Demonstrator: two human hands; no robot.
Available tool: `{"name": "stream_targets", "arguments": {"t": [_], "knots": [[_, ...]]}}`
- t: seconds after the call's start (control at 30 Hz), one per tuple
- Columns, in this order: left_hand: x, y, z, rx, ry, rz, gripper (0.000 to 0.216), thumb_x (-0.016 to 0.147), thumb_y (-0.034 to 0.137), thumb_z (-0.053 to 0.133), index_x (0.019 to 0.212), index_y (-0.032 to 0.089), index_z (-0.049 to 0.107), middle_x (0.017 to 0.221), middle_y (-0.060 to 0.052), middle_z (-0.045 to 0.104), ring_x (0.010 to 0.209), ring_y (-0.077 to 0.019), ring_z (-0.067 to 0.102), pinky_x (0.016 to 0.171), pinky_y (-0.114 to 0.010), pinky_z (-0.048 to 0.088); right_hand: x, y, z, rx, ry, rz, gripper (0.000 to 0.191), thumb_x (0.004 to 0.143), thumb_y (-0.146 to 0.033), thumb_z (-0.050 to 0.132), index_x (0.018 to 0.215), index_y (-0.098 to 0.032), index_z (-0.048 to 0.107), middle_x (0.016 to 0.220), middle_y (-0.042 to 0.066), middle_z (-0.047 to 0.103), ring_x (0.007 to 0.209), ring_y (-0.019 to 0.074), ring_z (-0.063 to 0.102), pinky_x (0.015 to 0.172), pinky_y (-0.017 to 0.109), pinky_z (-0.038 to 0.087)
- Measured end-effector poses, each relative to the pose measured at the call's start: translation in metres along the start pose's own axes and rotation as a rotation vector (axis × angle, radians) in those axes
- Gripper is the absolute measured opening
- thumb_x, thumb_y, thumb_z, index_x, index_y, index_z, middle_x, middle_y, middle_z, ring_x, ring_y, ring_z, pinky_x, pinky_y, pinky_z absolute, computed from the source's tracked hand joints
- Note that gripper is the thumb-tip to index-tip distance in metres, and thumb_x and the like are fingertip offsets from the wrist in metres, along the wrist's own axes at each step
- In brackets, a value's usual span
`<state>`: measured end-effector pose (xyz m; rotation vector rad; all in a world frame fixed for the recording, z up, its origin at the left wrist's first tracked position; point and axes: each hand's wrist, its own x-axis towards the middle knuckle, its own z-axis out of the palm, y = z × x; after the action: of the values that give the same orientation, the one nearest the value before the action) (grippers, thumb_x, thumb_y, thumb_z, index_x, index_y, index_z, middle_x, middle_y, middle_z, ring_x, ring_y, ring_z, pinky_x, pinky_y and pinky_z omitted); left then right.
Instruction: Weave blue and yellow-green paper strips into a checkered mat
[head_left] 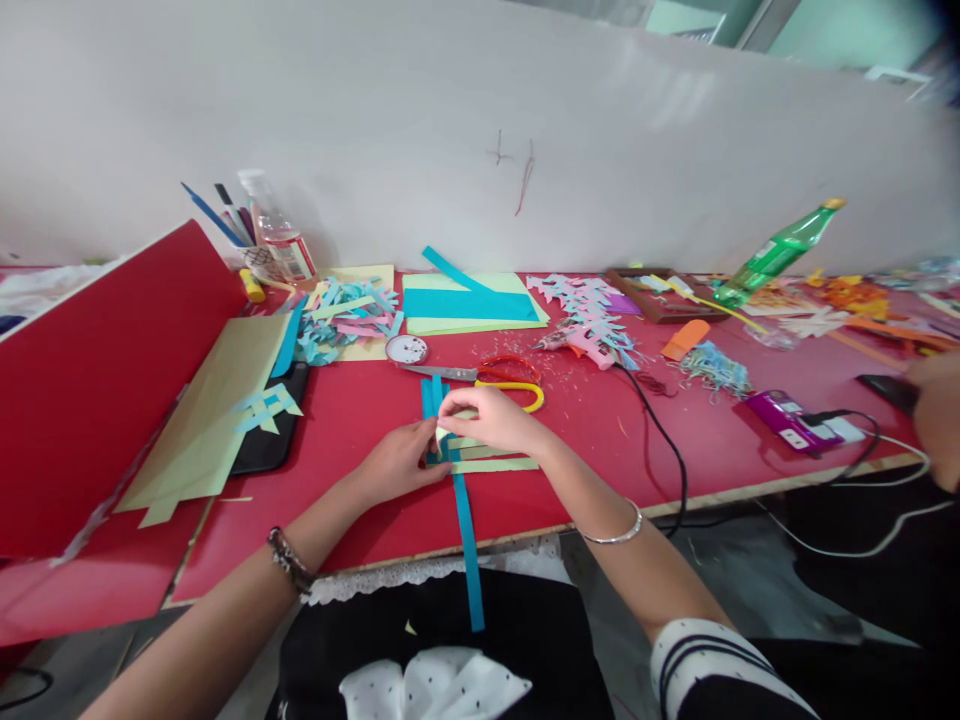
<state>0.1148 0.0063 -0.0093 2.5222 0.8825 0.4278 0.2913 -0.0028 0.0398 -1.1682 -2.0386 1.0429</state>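
Observation:
Blue paper strips (466,550) run up the table's front edge and beneath my hands, one hanging over toward my lap. Pale yellow paper strips (495,465) lie crosswise over them, reaching to the right. My left hand (405,458) rests on the left side of the strips, its fingers pressing near where they cross. Just above, my right hand (487,418) is closed in a pinch on a pale yellow strip end, which stands raised between both hands. Scissors (510,385) with red and yellow handles lie directly behind my right hand.
A pink glue gun (585,345) with a black cord lies right of the scissors. Paper scraps (349,315), a small round lid (406,348) and paper sheets (472,305) are behind. A red board (112,390) stands left. A green bottle (780,250) leans right, near another person's arm (937,415).

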Motion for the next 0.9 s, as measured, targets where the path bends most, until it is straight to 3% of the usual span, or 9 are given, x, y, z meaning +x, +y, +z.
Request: {"name": "stream_targets", "arguments": {"t": [0.3, 0.47, 0.6, 0.7, 0.9], "knots": [[0.003, 0.004, 0.001, 0.007, 0.018, 0.014, 0.019, 0.077, 0.03, 0.048, 0.091, 0.018, 0.044, 0.067, 0.004, 0.047, 0.055, -0.0095, 0.045, 0.05, -0.02, 0.03, -0.015, 0.007, -0.008, 0.181, 0.011, 0.081, 0.016, 0.078, -0.025, 0.05, 0.09, -0.017, 0.054, 0.064, -0.003, 0.05, 0.053, 0.0072, 0.046, 0.049, 0.019, 0.036], [0.003, 0.004, 0.0, 0.026, -0.01, -0.022, 0.019, 0.081, 0.032, 0.04, 0.09, 0.017, 0.046, 0.066, 0.001, 0.052, 0.056, -0.0123, 0.049, 0.052, -0.022, 0.034, -0.021, -0.001, -0.008, 0.385, 0.012, 0.064, 0.022, 0.081, -0.028, 0.046, 0.102, -0.019, 0.047, 0.073, 0.0, 0.056, 0.061, 0.0092, 0.053, 0.056, 0.022, 0.044], [0.002, 0.002, 0.0, 0.01, -0.004, -0.047, 0.032, 0.086, 0.031, 0.027, 0.11, 0.016, 0.042, 0.083, -0.005, 0.06, 0.072, -0.0175, 0.057, 0.065, -0.027, 0.041, -0.026, -0.005, -0.011, 0.49, 0.084, 0.015, 0.036, 0.084, -0.03, 0.043, 0.117, -0.02, 0.034, 0.074, 0.001, 0.057, 0.061, 0.0099, 0.054, 0.062, 0.026, 0.046], [0.002, 0.0, 0.001, 0.011, 0.001, -0.078, 0.038, 0.087, 0.032, 0.023, 0.118, 0.016, 0.039, 0.092, -0.007, 0.061, 0.08, -0.019, 0.059, 0.071, -0.029, 0.042, -0.034, -0.002, -0.013, 0.384, 0.143, 0.03, 0.035, 0.083, -0.029, 0.045, 0.116, -0.02, 0.035, 0.077, 0.001, 0.056, 0.066, 0.0104, 0.054, 0.065, 0.026, 0.046], [0.003, 0.0, 0.001, 0.015, -0.011, -0.084, 0.035, 0.087, 0.03, 0.024, 0.113, 0.017, 0.042, 0.096, -0.007, 0.061, 0.082, -0.0177, 0.059, 0.073, -0.028, 0.043, -0.062, 0.014, -0.011, -0.197, 0.09, 0.042, 0.017, 0.076, -0.024, 0.056, 0.092, -0.019, 0.055, 0.092, 0.004, 0.056, 0.084, 0.0145, 0.052, 0.077, 0.028, 0.043]]}}
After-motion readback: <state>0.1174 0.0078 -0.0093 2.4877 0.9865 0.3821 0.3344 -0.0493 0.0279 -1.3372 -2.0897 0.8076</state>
